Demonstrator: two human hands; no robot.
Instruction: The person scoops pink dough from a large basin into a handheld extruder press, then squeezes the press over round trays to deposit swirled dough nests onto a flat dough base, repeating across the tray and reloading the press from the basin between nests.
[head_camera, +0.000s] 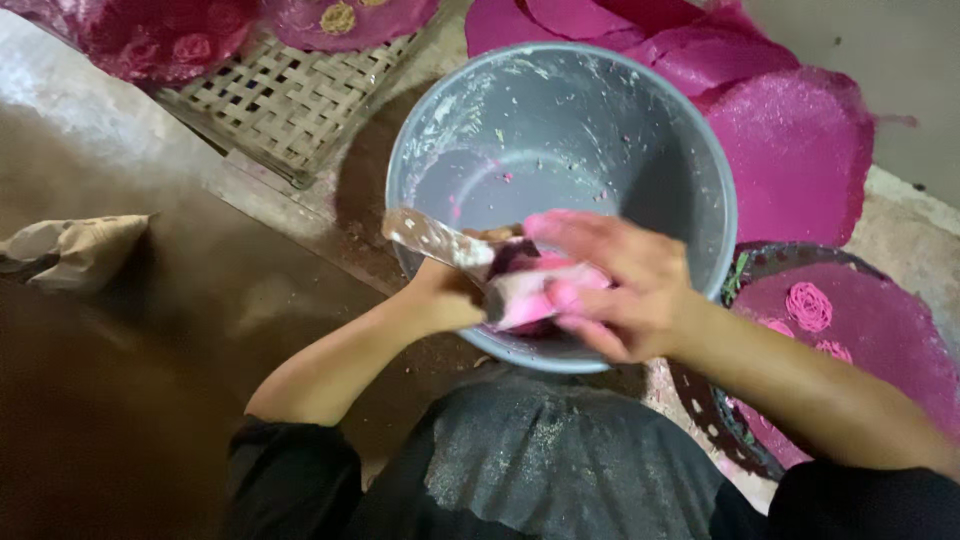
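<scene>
Over the grey bowl's (420, 130) near rim, left hand (445, 295) grips a spatula (435, 240); right hand (625, 285) cups pink dough (535, 290).

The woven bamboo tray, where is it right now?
In the head view the bamboo tray lies at the upper left, just left of the grey bowl, with pink discs resting on its far edge.
</scene>
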